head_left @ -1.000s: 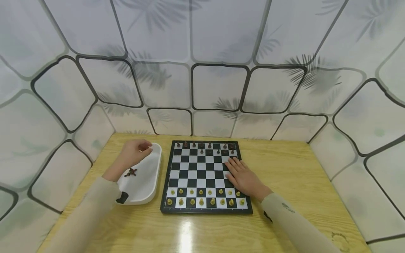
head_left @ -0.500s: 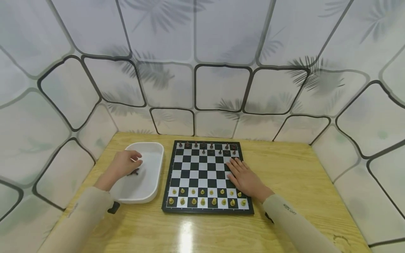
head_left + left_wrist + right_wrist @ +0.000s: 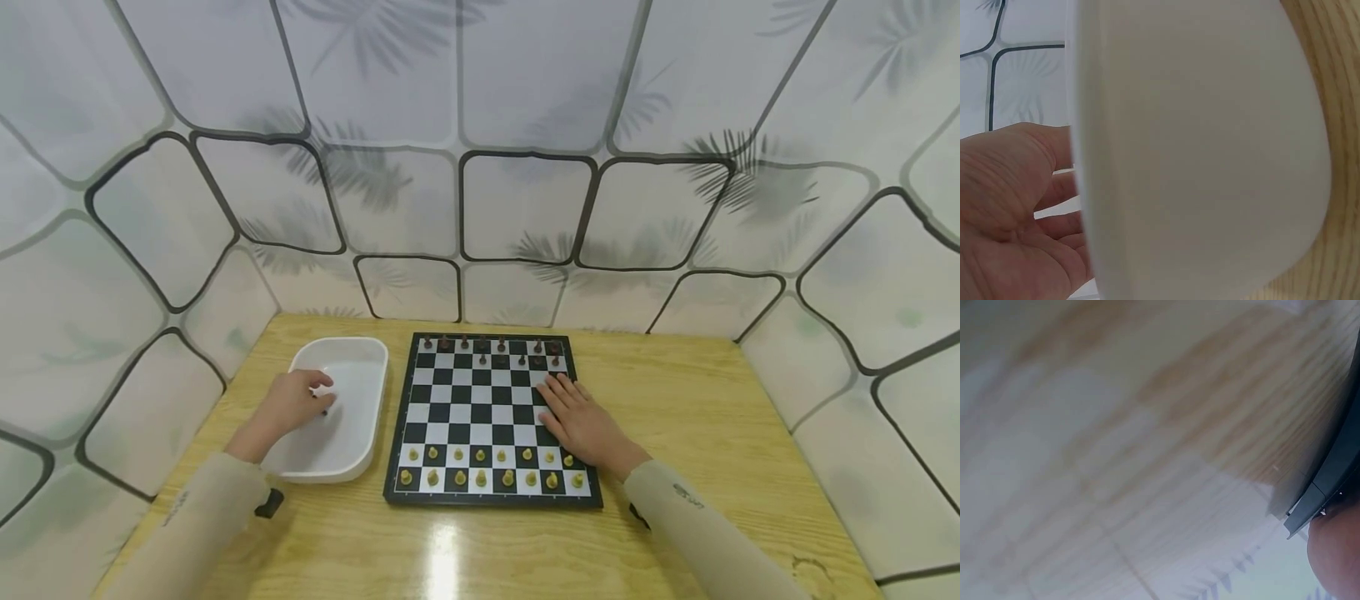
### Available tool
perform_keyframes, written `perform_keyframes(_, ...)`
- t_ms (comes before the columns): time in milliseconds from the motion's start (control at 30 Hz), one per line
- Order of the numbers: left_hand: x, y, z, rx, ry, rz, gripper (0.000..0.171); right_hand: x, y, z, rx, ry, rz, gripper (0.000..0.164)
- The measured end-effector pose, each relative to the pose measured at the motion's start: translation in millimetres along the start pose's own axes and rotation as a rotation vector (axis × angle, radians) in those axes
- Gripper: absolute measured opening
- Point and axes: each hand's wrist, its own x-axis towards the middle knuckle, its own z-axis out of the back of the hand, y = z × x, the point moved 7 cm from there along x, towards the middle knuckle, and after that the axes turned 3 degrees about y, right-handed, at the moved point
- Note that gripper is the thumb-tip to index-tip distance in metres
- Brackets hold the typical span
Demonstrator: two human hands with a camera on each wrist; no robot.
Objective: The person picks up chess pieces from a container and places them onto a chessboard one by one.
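My left hand [image 3: 291, 406] reaches over the left side of a white tray [image 3: 352, 442], with thumb and index finger apart. Small dark chess pieces [image 3: 326, 412] show just beside the thumb; the hand covers the rest of them. In the left wrist view, the tray's wall [image 3: 1204, 150] hides the fingertips of the left hand [image 3: 1016, 212]. My right hand [image 3: 588, 425] rests flat on the right edge of a black-and-white chessboard [image 3: 480, 392], fingers straight. The right wrist view shows only a bit of skin and the board's dark edge [image 3: 1329, 475].
Two rows of yellow chess pieces [image 3: 481, 477] stand along the board's near side. Several dark red-brown pieces [image 3: 501, 344] stand on the far rows, with gaps between some. The wooden table [image 3: 675, 392] is enclosed by a patterned curtain [image 3: 525, 208] at the back and sides.
My left hand has moved back and down into the tray, covering the dark pieces that showed earlier. The right hand stays on the board. The head view shifted slightly.
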Motion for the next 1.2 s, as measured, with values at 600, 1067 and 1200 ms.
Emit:
perform_keyframes(600,1.2,9.5,-21.8,0.039,0.106,-0.015,0.024,-1.0,0.5,-2.0,-0.005,-0.011,0.005,0.063)
perform_keyframes(1067,7.0,2.8,-26.3,0.08,0.051,-0.068,0.022,-0.6,0.4,-1.5,0.002,-0.014,0.004,0.063)
perform_keyframes(1200,9.0,3.9,-27.3,0.079,0.067,-0.058,0.025,-0.4,-0.2,-0.8,0.005,-0.017,0.005,0.063)
